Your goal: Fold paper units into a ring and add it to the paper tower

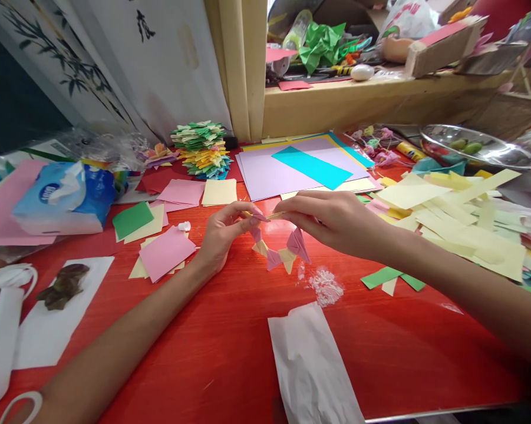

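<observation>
My left hand (223, 232) and my right hand (331, 218) meet above the red table (212, 347), both pinching a curved chain of folded pink and yellow paper pieces (280, 250). The chain hangs down between the hands in an arc, just over the table. Both sets of fingers are closed on its top ends. A small smear of white paste (326, 285) lies on the table right below the chain.
Pink, yellow and green paper squares (165, 250) lie at left, with a tissue pack (66, 197) behind. Lilac sheets with a teal strip (312, 166), a stack of folded pieces (201, 148), yellow strips (459, 218), a metal bowl (480, 147), a white paper strip (312, 365).
</observation>
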